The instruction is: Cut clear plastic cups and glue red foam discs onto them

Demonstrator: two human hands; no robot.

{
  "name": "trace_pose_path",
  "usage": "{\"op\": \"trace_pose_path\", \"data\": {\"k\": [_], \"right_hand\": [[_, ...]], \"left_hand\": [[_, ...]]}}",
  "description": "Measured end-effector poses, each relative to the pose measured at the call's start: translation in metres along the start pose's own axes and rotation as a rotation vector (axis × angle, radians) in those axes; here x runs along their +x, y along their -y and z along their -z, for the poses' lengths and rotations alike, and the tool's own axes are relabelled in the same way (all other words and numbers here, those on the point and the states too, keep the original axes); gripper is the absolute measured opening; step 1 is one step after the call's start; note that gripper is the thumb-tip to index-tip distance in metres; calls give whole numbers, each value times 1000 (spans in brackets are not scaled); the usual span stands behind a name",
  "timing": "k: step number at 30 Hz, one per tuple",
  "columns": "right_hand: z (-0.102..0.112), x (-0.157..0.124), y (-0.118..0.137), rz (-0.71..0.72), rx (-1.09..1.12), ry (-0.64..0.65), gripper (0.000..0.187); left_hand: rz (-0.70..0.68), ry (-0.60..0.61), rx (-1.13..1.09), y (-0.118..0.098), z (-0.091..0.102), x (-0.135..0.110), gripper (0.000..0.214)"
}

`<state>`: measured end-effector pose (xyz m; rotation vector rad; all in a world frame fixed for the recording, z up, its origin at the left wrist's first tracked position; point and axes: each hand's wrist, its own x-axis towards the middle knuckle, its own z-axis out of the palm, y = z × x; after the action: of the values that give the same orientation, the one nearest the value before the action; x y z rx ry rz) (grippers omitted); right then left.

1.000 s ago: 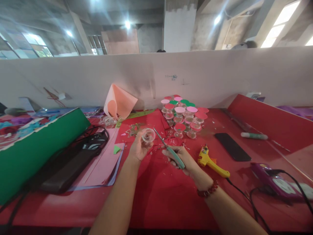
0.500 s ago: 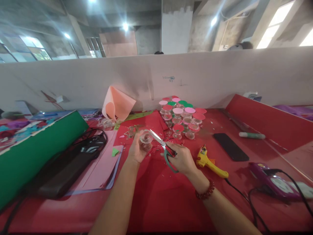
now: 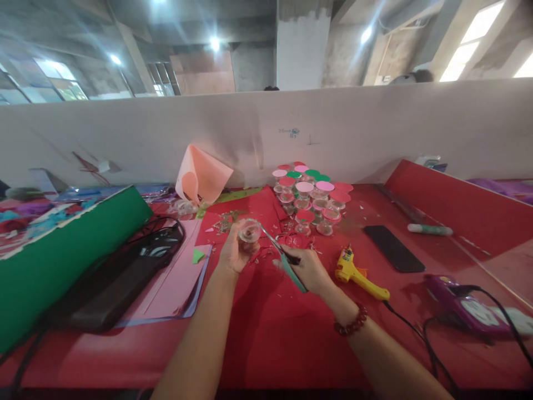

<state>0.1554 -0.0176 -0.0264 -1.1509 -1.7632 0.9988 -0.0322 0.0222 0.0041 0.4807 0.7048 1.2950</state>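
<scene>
My left hand (image 3: 234, 254) is closed around a small clear plastic cup (image 3: 249, 230), held up over the red table (image 3: 283, 333). My right hand (image 3: 306, 268) grips green-handled scissors (image 3: 283, 256), whose blades point up and left and reach the cup's rim. Red paper scraps (image 3: 291, 240) lie on the table just beyond both hands. Behind them stands a cluster of similar clear cups topped with pink, red and green paper discs (image 3: 310, 194).
A yellow glue gun (image 3: 358, 272) lies right of my right hand, with a black phone (image 3: 393, 248), a glue stick (image 3: 428, 229) and a purple device (image 3: 466, 311) farther right. At left are a green roll (image 3: 62, 250), a black case (image 3: 120, 272), pink sheets (image 3: 179, 278) and a peach paper cone (image 3: 202, 175).
The scissor blades closed against the cup's rim after being opened half a second ago. My right hand shifted slightly; the left hand kept the cup in place.
</scene>
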Motion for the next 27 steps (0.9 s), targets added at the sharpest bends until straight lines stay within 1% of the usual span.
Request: {"op": "trace_pose_path", "data": {"k": [1,3,5,7,9,11,13,15,18,20,25,27], "right_hand": [[0,2,-1,-33,73,17,31],[1,5,-2,-77,168,6,35],[4,6,-2,-72,167,-52,38],[7,6,-2,-29,35,-126,40],[9,3,-1,34,-188,-190,41],[8,1,-1,95,-380,-236,41],[7,-1,-2,134,-468,-261,41],[7,-2,-4,146,-494,-261,41],[8,-1,-6,137,-508,-224,44],[9,-1,-6,132,-507,-206,44],[8,-1,-7,114,-450,-177,40],[9,-1,-6,107,-459,-158,38]], "left_hand": [[-8,-11,-1,1,-1,0,26],[-25,-28,-11,2,-3,-1,24],[-28,-42,-33,3,-4,0,24],[-32,-75,-53,3,-3,1,25],[-42,-104,-54,2,-2,2,26],[-47,-90,-39,2,-1,2,26],[-40,-57,-14,2,0,2,26],[-20,-55,9,2,0,1,28],[-4,-84,22,2,0,1,28],[-5,-78,18,3,0,2,28],[20,-54,25,5,1,2,29],[35,-53,25,6,1,3,30]]}}
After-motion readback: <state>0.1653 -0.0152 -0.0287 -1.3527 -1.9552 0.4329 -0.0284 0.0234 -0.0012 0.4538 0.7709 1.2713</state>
